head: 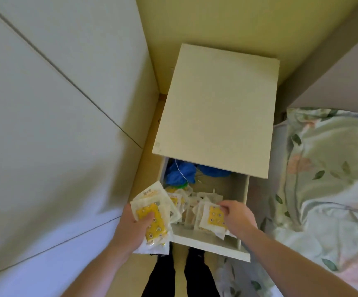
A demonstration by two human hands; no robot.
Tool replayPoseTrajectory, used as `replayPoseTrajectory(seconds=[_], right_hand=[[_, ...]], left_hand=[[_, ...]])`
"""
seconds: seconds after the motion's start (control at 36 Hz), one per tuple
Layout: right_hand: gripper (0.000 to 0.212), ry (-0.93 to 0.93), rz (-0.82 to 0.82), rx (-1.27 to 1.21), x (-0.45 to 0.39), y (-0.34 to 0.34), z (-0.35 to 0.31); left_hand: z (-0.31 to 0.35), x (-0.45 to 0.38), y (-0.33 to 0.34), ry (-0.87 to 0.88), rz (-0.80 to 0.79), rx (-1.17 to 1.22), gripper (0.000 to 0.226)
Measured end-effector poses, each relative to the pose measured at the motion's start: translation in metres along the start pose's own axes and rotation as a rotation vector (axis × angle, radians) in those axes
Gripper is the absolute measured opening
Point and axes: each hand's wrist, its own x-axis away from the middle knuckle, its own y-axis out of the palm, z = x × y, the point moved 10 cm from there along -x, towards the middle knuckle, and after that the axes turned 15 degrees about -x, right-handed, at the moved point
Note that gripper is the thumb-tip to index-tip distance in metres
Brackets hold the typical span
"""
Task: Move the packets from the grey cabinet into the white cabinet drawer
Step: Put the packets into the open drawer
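Observation:
The white cabinet (214,108) stands ahead with its top drawer (212,246) pulled out toward me. Several white-and-yellow packets (186,202) lie piled inside the drawer. My left hand (131,230) is at the drawer's left front corner, shut on a fanned stack of packets (152,219). My right hand (237,217) is over the drawer's right front part, fingers pinching a packet (213,216) that rests on the pile. The grey cabinet's doors (51,116) fill the left side.
Blue fabric (181,174) and a thin white cord lie at the back of the drawer. A bed with floral bedding (328,185) sits close on the right. My dark-trousered legs (182,275) stand just in front of the drawer.

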Motion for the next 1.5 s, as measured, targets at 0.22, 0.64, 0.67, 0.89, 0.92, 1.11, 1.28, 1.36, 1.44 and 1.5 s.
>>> replayPoseTrajectory(seconds=[0.22,0.64,0.67,0.89,0.92,1.11,1.28,1.36,1.44,1.5], right_hand=[[0.037,0.01,-0.036,0.096,-0.042,0.052,0.033],[0.039,0.062,0.061,-0.001,-0.026,0.046,0.044],[0.038,0.074,0.077,-0.036,-0.024,0.044,0.044],[0.017,0.232,0.061,-0.394,-0.008,0.069,0.032],[0.017,0.246,0.059,-0.439,-0.008,0.076,0.028],[0.013,0.321,-0.029,-0.644,-0.028,0.139,-0.005],[0.031,0.431,-0.124,-0.766,-0.045,0.186,-0.011],[0.035,0.409,-0.09,-0.653,-0.044,0.178,-0.007],[0.033,0.416,-0.069,-0.656,-0.03,0.156,-0.007],[0.023,0.443,-0.109,-0.855,-0.015,0.146,-0.017]], left_hand=[[-0.023,-0.037,0.005,-0.024,0.02,-0.014,0.041],[-0.019,-0.039,0.007,-0.046,-0.028,-0.061,0.039],[-0.018,-0.039,0.005,-0.041,-0.027,-0.067,0.04],[-0.019,-0.042,-0.018,-0.025,-0.009,-0.072,0.041],[-0.019,-0.043,-0.02,-0.019,-0.007,-0.07,0.041],[-0.031,-0.044,-0.021,-0.009,-0.053,-0.063,0.042],[-0.034,-0.046,-0.011,0.007,-0.096,-0.062,0.04],[-0.029,-0.043,-0.004,0.034,-0.118,-0.06,0.036],[-0.025,-0.042,0.001,0.058,-0.113,-0.064,0.032],[-0.023,-0.041,0.005,0.065,-0.132,-0.092,0.03]])
